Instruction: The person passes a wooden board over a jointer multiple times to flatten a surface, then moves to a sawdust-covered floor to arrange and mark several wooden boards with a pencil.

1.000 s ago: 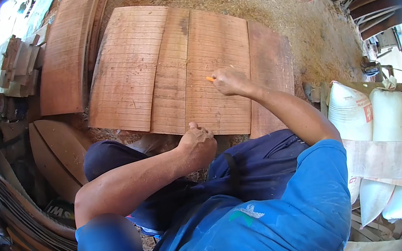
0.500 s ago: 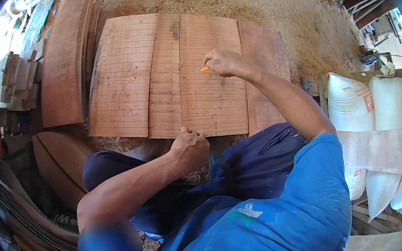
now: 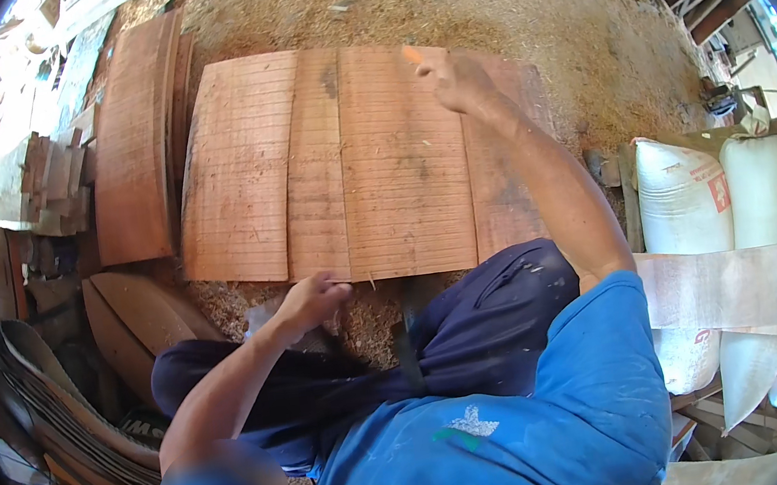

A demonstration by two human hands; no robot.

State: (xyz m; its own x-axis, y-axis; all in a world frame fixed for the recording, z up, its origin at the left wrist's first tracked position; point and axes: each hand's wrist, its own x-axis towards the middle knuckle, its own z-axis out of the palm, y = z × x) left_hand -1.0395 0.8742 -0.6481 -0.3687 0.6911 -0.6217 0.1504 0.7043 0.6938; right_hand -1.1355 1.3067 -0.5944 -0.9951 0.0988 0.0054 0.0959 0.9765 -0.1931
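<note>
Several reddish-brown wooden boards (image 3: 404,168) lie side by side in front of me, their faces marked with many fine cross lines. My right hand (image 3: 464,86) is closed around a slim orange tool (image 3: 412,55) over the far part of the boards. The fingers hide most of this tool, so its kind is unclear. At the near edge of the boards is my left hand (image 3: 311,302), its fingers curled and the fingertips close to the wood. Whether anything is inside that hand, I cannot make out.
More wide boards (image 3: 132,148) lean at the left, beside stacked wood offcuts (image 3: 42,183). Curved brown sheets (image 3: 69,408) stand at the lower left. Filled white sacks (image 3: 684,197) stand at the right behind a pale strip (image 3: 734,287). Wood shavings (image 3: 360,13) cover the ground beyond.
My right hand has moved away from me toward the boards' far edge with the orange tool. My left hand has shifted left along the near edge. The view has tilted slightly.
</note>
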